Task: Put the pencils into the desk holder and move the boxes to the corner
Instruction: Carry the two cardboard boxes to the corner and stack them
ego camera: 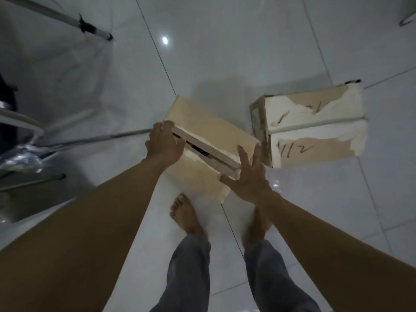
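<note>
Both hands on the near cardboard box (203, 140), floor level, not lifted as far as I can tell.

My left hand (165, 144) curls over the box's left top edge, fingers wrapped at the flap seam; my right hand (246, 179) is spread flat against the right end, fingers splayed, clamping nothing. Box sits on white floor tiles (236, 52), just ahead of my bare feet (186, 215). Top flaps gape at the centre seam, torn paper edges, so I'd grip the sides low, not the flaps. Looks light, corrugated, crushable. Second cardboard box (315, 124) sits just right of it, peeled white facing, handwritten marks reading roughly "1/2". No pencils or desk holder in view.
</note>
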